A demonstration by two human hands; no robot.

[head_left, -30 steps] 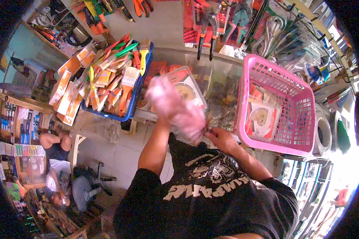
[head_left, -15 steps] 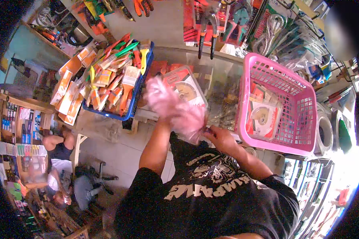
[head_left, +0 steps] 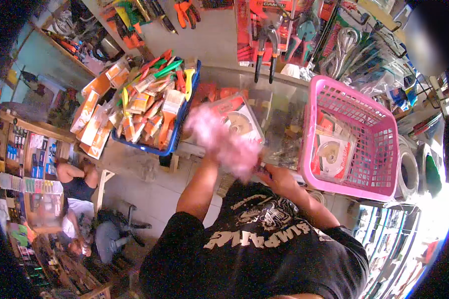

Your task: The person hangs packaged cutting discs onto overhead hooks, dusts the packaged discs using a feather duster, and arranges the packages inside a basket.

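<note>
A pink cloth (head_left: 222,139), blurred by motion, is bunched in front of my body above the counter. My left hand (head_left: 211,158) runs into its underside; the fingers are covered, but the cloth is bunched around them. My right hand (head_left: 278,180) is closed beside the cloth's lower right end, round a dark, narrow thing (head_left: 263,172) whose far part is lost in the pink blur. Just beyond the cloth, a clear-fronted pack with a round disc (head_left: 239,122) lies on the glass counter (head_left: 284,119).
Left of the cloth, a blue tray (head_left: 172,144) is heaped with paintbrushes (head_left: 154,104), with orange-and-white boxes (head_left: 92,122) alongside. At right stands a pink basket (head_left: 351,192) containing disc packs (head_left: 332,154). Pliers (head_left: 267,52) hang above. Another person (head_left: 80,199) sits at lower left.
The view has shifted slightly, so the surroundings sit a little lower and to the right. The pink cloth stays between my hands, still blurred; its shape has changed.
</note>
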